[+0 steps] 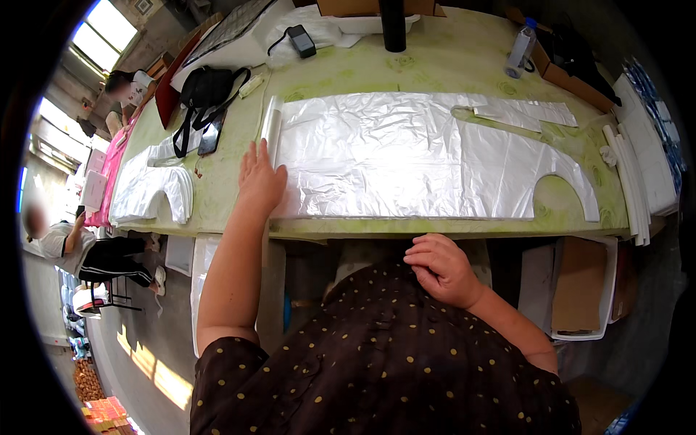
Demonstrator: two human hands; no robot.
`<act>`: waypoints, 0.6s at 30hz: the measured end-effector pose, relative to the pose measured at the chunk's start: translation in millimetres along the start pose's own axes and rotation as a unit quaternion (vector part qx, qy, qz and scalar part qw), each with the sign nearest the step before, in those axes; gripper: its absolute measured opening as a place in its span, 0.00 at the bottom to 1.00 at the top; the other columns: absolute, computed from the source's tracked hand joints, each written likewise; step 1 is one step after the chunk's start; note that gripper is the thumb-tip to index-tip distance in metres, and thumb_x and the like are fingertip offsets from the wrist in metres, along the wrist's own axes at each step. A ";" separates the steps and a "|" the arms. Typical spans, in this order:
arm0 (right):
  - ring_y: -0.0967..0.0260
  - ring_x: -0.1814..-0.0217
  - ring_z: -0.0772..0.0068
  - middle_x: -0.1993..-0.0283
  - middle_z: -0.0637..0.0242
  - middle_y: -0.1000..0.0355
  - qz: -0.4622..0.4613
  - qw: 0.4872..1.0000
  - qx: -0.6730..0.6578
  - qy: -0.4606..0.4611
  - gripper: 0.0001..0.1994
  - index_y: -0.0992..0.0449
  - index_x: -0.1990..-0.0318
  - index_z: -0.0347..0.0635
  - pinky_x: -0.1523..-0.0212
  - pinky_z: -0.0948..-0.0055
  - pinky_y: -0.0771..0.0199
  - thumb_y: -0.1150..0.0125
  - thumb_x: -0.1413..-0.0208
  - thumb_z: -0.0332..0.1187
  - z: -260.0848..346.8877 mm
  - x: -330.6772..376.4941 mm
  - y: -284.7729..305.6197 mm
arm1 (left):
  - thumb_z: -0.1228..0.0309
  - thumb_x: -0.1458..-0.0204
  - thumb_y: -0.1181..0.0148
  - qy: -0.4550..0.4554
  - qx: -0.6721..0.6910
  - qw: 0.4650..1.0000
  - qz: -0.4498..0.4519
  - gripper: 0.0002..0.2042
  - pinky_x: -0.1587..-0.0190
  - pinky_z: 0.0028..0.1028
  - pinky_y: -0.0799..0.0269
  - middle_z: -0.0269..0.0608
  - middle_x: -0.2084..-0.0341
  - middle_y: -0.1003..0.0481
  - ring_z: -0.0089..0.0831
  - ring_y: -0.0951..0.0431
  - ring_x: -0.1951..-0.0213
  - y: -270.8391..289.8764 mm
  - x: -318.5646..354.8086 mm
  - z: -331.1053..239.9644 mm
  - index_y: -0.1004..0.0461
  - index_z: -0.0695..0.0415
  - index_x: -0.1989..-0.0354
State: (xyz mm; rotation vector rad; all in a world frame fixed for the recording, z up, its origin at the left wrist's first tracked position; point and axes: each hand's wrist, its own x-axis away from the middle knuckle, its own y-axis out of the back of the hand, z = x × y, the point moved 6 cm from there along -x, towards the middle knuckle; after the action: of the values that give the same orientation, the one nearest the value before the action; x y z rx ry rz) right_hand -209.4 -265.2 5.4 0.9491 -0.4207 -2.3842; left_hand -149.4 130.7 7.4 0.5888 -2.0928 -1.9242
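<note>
A shiny, thin white plastic apron (377, 156) lies spread across the table, with curved cut-outs and straps at its right end. At its left end stands out a narrow rolled or folded strip (271, 130) of the same film. My left hand (262, 177) rests flat by the near end of that strip, fingers stretched out and holding nothing. Just off the table's near edge, in front of my body, my right hand (444, 270) is loosely curled, fingers together, with nothing visible in it. Folded white plastic aprons (156, 190) are stacked to the left of my left hand.
On the green table (348, 69) are a black bag (206, 90), a phone (211, 135), a dark handheld device (301, 41), a black cylinder (393, 25) and a bottle (520, 49). White rolls (629, 185) lean at the right edge. Two people sit at far left.
</note>
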 end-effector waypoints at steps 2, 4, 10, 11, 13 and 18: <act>0.24 0.49 0.53 0.57 0.62 0.21 0.008 1.000 0.006 0.015 0.11 0.18 0.60 0.43 0.44 0.56 0.25 0.31 0.53 0.22 4.6 -2.5 0.7 | 0.52 0.44 0.39 0.023 0.029 0.999 0.027 0.43 0.26 0.44 0.51 0.57 0.27 0.47 0.54 0.48 0.26 -2.0 -3.0 1.4 0.51 0.56 0.24; 0.24 0.49 0.53 0.57 0.62 0.21 0.005 1.000 0.012 0.023 0.11 0.18 0.60 0.43 0.44 0.56 0.25 0.31 0.53 0.23 5.3 -4.2 2.5 | 0.51 0.45 0.37 0.048 0.022 0.998 0.030 0.45 0.28 0.45 0.46 0.58 0.28 0.44 0.55 0.43 0.28 1.8 -8.4 10.9 0.52 0.55 0.23; 0.24 0.48 0.54 0.56 0.62 0.21 -0.013 1.000 -0.005 -0.010 0.10 0.18 0.59 0.42 0.44 0.59 0.25 0.32 0.50 0.23 0.4 2.5 10.1 | 0.58 0.43 0.39 0.050 0.225 0.973 0.027 0.41 0.37 0.42 0.32 0.57 0.35 0.33 0.52 0.30 0.37 -2.5 -27.5 82.3 0.50 0.55 0.24; 0.24 0.47 0.55 0.55 0.62 0.21 -0.016 1.000 -0.019 -0.011 0.11 0.19 0.57 0.41 0.44 0.60 0.25 0.32 0.49 0.24 0.6 -1.3 11.8 | 0.59 0.43 0.39 0.025 0.291 0.956 -0.002 0.40 0.38 0.41 0.31 0.55 0.36 0.31 0.50 0.28 0.38 -3.0 -26.6 88.8 0.50 0.55 0.24; 0.25 0.45 0.56 0.52 0.60 0.22 -0.019 0.998 -0.051 -0.040 0.12 0.20 0.54 0.40 0.44 0.62 0.26 0.33 0.47 0.25 1.3 -6.8 14.1 | 0.64 0.39 0.43 0.032 0.493 0.867 0.058 0.31 0.46 0.35 0.27 0.46 0.43 0.26 0.37 0.26 0.48 19.5 -0.9 12.2 0.43 0.57 0.28; 0.30 0.41 0.62 0.34 0.56 0.35 0.076 0.948 -0.236 -0.201 0.39 0.46 0.26 0.46 0.41 0.65 0.29 0.32 0.43 0.30 3.1 -29.1 -20.3 | 0.64 0.36 0.46 0.044 0.773 0.609 0.170 0.18 0.57 0.29 0.25 0.40 0.56 0.24 0.27 0.26 0.60 17.3 43.7 -110.8 0.33 0.60 0.41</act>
State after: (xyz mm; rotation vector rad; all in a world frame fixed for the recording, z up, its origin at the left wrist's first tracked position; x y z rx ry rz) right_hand -201.2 -231.5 13.9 0.2061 -0.0496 -2.3697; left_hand -142.4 13.2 32.2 0.3698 -2.9479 0.5495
